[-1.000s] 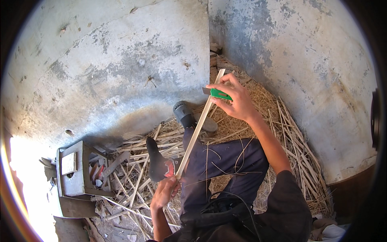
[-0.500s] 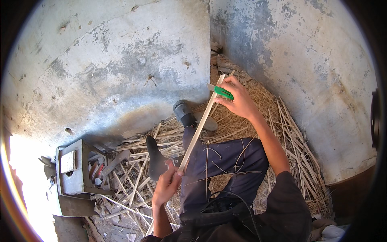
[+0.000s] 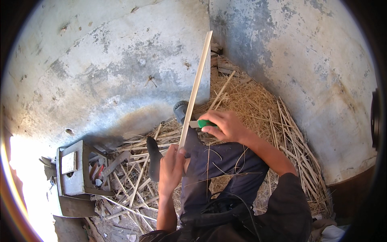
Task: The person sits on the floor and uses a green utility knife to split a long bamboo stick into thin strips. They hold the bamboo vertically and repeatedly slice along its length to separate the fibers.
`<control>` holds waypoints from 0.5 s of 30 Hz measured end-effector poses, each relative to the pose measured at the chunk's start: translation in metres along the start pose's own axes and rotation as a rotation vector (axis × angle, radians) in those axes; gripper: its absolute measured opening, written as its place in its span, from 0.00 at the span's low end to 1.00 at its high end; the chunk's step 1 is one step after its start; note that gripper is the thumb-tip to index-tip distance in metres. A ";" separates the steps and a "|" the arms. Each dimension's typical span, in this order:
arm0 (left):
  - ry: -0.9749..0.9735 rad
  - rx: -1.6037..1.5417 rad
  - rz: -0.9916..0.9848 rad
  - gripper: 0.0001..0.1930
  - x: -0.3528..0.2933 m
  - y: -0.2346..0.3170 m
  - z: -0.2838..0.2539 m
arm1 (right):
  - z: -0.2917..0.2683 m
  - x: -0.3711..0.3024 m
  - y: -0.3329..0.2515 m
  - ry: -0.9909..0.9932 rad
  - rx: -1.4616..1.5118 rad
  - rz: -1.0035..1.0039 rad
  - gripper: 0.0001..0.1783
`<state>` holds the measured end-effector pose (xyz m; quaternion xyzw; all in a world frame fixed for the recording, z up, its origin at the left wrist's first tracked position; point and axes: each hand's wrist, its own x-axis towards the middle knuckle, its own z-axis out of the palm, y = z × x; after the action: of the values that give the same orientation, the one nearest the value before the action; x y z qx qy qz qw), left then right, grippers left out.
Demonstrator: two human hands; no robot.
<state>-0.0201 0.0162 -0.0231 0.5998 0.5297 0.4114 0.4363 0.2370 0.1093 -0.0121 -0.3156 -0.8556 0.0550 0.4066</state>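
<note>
The person sits on the floor with legs in dark blue trousers [image 3: 225, 169] stretched forward, dark socks on both feet.

Left hand [image 3: 171, 167]: the grip is closed around the lower end of a long, pale, straight cane strip [image 3: 196, 86]. The strip rises from this hand, tilted slightly to the right, and its upper end shows against the grey plastered wall [image 3: 100, 68].

Right hand [image 3: 225, 125]: the grip is closed on a green-handled knife [image 3: 203, 124]. The short blade end points left and meets the strip just above the left hand. Whether the edge cuts into the strip cannot be told.

Loose strands of straw lie across the trousers. Around the legs, the floor carries a heap of split cane offcuts and dry straw [image 3: 258, 105], densest to the right and behind the feet.

To the left, near the left foot, stands a grey open metal box [image 3: 72, 169] with small red-handled tools inside; further detail cannot be told.

Beyond the feet, two weathered grey wall faces meet at a corner, with broken brick pieces [image 3: 219, 64] at the corner base.
</note>
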 end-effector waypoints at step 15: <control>-0.061 -0.196 -0.017 0.18 -0.009 0.005 0.010 | 0.001 -0.003 -0.007 0.102 -0.077 -0.059 0.16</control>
<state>-0.0099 0.0063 -0.0215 0.5617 0.4785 0.4393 0.5123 0.2339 0.1019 -0.0125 -0.3082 -0.8440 -0.0060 0.4389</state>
